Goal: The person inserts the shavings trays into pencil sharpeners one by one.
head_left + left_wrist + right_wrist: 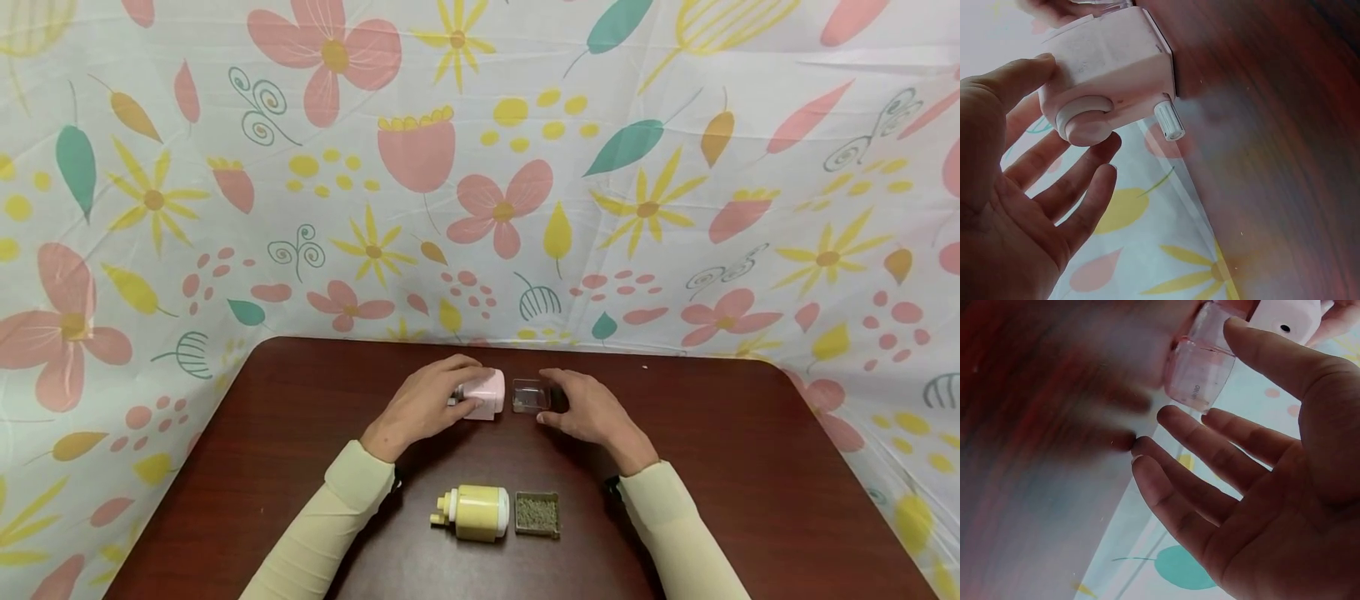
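Observation:
A pink crank pencil sharpener (486,392) lies on the table, my left hand (423,404) around its left end. In the left wrist view, the thumb touches the sharpener body (1110,56) and a finger passes behind it; the other fingers are spread near its round knob (1088,122). Just right of the sharpener sits its clear shavings tray (529,396), separate from the body. My right hand (592,408) is beside that tray, thumb and fingers parted on either side of it. The right wrist view shows those fingers loosely extended near the tray (1200,375).
Closer to me lie a yellow crank pencil sharpener (480,512) and, at its right, a tray (537,525) filled with shavings. The dark wooden table (300,417) meets a flower-printed cloth (480,167) at its back and sides.

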`<action>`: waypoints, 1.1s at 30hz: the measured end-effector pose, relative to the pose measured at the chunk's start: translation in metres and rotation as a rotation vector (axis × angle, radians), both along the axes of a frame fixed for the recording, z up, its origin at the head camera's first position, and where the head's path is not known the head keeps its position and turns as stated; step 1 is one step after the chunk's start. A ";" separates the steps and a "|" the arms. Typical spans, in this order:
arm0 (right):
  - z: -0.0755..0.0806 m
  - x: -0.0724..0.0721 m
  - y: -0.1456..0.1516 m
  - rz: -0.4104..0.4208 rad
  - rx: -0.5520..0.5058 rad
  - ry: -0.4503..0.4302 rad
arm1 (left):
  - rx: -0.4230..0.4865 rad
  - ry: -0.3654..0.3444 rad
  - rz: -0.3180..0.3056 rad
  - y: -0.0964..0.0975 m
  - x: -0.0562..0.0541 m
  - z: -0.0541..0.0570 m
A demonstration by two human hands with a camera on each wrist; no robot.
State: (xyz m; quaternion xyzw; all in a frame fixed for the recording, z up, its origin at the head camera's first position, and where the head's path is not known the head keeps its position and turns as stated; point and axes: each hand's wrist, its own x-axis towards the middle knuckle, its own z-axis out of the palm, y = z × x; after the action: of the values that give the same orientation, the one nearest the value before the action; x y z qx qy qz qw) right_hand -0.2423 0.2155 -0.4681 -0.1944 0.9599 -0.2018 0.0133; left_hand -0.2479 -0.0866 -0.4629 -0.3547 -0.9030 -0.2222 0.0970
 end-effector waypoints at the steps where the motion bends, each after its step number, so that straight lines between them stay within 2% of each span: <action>1: 0.000 0.000 0.000 0.001 -0.001 0.000 | 0.000 -0.008 0.000 0.000 0.000 0.000; 9: 0.001 -0.003 -0.002 -0.014 0.000 0.003 | 0.020 0.008 -0.014 -0.001 -0.001 0.002; 19: 0.000 -0.002 -0.003 -0.018 -0.010 -0.014 | 0.001 -0.022 0.003 -0.001 -0.001 0.000; 33: -0.001 -0.001 -0.005 -0.003 -0.014 -0.012 | 0.020 0.004 -0.006 -0.001 0.000 -0.001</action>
State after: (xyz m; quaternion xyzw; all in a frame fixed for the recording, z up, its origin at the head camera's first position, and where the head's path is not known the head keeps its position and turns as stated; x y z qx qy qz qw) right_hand -0.2428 0.2108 -0.4689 -0.1918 0.9586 -0.2096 0.0175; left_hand -0.2478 -0.0874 -0.4639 -0.3570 -0.8994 -0.2308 0.1016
